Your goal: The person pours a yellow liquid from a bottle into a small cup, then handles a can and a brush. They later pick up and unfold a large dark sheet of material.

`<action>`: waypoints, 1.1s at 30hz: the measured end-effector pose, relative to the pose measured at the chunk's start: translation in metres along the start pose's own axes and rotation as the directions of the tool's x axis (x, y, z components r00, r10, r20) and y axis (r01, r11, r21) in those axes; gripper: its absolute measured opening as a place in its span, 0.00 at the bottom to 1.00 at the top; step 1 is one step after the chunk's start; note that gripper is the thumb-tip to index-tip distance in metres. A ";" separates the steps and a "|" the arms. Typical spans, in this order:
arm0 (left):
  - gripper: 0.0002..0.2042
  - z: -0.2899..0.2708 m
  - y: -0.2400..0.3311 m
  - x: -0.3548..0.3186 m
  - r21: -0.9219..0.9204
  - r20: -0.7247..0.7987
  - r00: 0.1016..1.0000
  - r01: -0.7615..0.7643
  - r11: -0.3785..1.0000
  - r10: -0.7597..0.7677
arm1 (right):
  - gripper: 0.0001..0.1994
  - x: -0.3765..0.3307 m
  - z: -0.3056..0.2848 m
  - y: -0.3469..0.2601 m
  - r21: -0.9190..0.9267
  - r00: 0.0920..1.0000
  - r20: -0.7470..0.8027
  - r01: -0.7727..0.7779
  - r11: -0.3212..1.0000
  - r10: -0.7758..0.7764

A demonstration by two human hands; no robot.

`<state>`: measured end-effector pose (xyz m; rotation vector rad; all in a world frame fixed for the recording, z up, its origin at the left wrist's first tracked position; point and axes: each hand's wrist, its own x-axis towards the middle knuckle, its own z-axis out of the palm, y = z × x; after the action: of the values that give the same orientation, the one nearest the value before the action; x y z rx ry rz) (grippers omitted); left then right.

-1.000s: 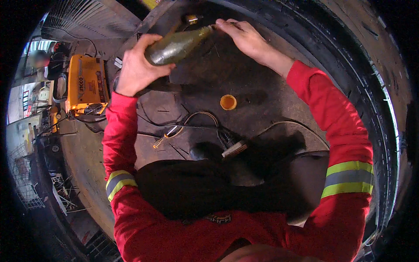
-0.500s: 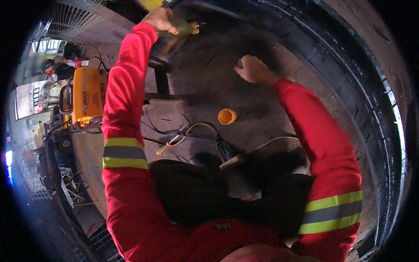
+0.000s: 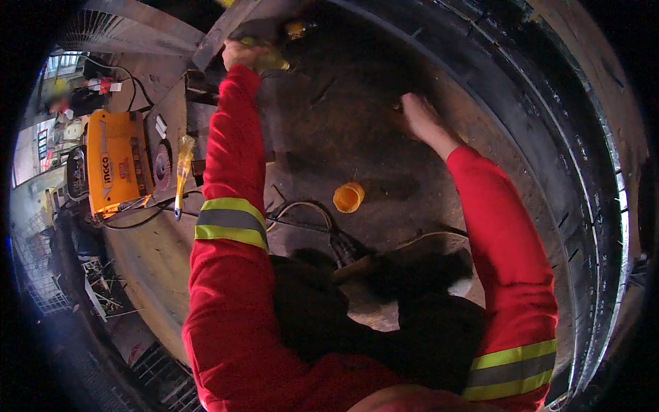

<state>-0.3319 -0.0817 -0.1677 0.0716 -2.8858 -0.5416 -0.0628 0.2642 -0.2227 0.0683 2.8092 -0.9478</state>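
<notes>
My left hand (image 3: 241, 56) is stretched far forward at the upper left. It is closed round a translucent yellow-green bottle (image 3: 273, 60), tilted with its narrow end to the right; motion blurs both. My right hand (image 3: 420, 118) hangs above the dark floor on the right, fingers curled and blurred. Whatever it pinches, if anything, is too unclear to name. Between my forearms a small orange cup (image 3: 349, 197) stands on the floor, touched by neither hand. Beside my left sleeve lies a paintbrush (image 3: 183, 177) with a yellow handle.
An orange machine (image 3: 120, 161) with a black handle stands at left, a round grey disc (image 3: 162, 165) beside it. Dark cables (image 3: 347, 247) lie before my knees. A large curved black rim (image 3: 549, 137) bounds the right side. A metal bar (image 3: 225, 29) slants near my left hand.
The view has shifted, and the orange machine and the cup appear further left. The paintbrush and disc have come into sight beside my left sleeve. My left hand still holds the bottle.
</notes>
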 end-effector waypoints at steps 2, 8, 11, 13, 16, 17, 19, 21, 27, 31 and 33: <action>0.45 0.009 0.015 -0.025 -0.098 -0.108 0.994 0.014 0.995 -0.024 | 0.15 -0.001 0.004 0.003 -0.023 0.999 0.012 -0.036 0.999 0.036; 0.40 0.004 0.029 -0.044 -0.125 -0.248 0.969 -0.039 0.991 0.007 | 0.12 -0.009 0.004 -0.019 -0.014 0.994 0.088 -0.064 0.998 0.065; 0.38 0.007 0.038 -0.048 -0.108 -0.367 0.926 -0.138 0.984 0.090 | 0.13 -0.011 0.000 -0.022 -0.005 0.990 0.112 -0.090 0.996 0.090; 0.37 0.002 0.046 -0.047 -0.106 -0.433 0.896 -0.156 0.982 0.096 | 0.12 -0.013 -0.005 -0.025 -0.009 0.986 0.133 -0.103 0.995 0.103; 0.39 -0.017 0.054 -0.039 -0.153 -0.497 0.866 -0.154 0.976 0.059 | 0.11 -0.015 -0.010 -0.030 -0.043 0.985 0.148 -0.087 0.995 0.093; 0.40 -0.025 0.057 -0.035 -0.175 -0.501 0.864 -0.156 0.972 0.049 | 0.10 -0.013 -0.007 -0.026 -0.047 0.986 0.138 -0.086 0.995 0.091; 0.41 -0.033 0.063 -0.033 -0.202 -0.507 0.862 -0.142 0.969 0.021 | 0.11 -0.010 -0.003 -0.021 -0.048 0.988 0.119 -0.090 0.995 0.095; 0.43 -0.036 0.067 -0.031 -0.214 -0.509 0.861 -0.111 0.971 -0.014 | 0.13 -0.009 -0.001 -0.015 -0.041 0.989 0.100 -0.103 0.994 0.106; 0.45 -0.055 0.073 -0.032 -0.278 -0.476 0.879 -0.135 0.951 -0.014 | 0.14 -0.015 -0.012 -0.033 -0.021 0.988 0.133 -0.076 0.997 0.078; 0.44 -0.059 0.090 -0.031 -0.272 -0.471 0.882 -0.148 0.951 0.002 | 0.11 -0.018 -0.017 -0.033 -0.002 0.989 0.123 -0.085 0.996 0.085; 0.44 -0.055 0.094 -0.031 -0.238 -0.493 0.869 -0.180 0.954 0.041 | 0.11 -0.018 -0.015 -0.030 -0.024 0.989 0.120 -0.088 0.996 0.090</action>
<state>-0.2908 -0.0109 -0.0899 -0.0048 -2.2869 -0.7752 -0.0502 0.2501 -0.1896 0.1282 2.6791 -0.8756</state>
